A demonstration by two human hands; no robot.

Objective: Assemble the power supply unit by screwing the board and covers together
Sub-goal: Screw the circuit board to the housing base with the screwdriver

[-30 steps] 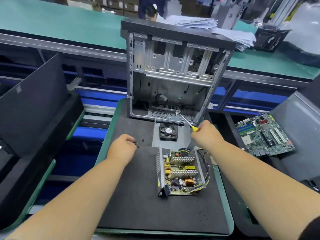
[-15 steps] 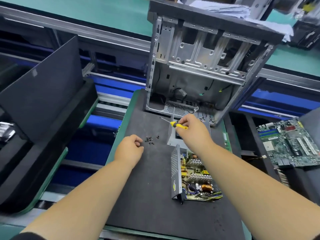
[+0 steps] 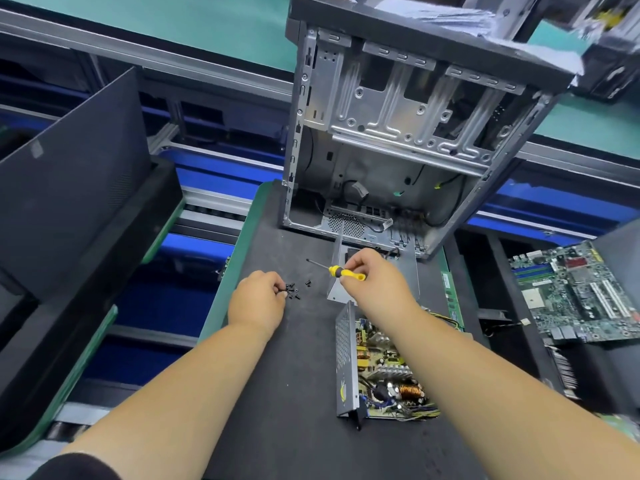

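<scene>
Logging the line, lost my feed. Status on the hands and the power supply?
Left hand pinching at loose screws. Right hand grips screwdriver. Power supply board open, uncovered. Nothing in the way.

Left hand pinching at black screws, right hand gripping yellow screwdriver, open power supply near

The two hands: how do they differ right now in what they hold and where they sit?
The right hand grips a yellow-handled screwdriver, its tip aimed left; the left hand carries no tool and its fingertips meet the small black screws. The right hand sits over the metal cover, the left hand over bare black mat. Both hover beyond the open power supply.
</scene>
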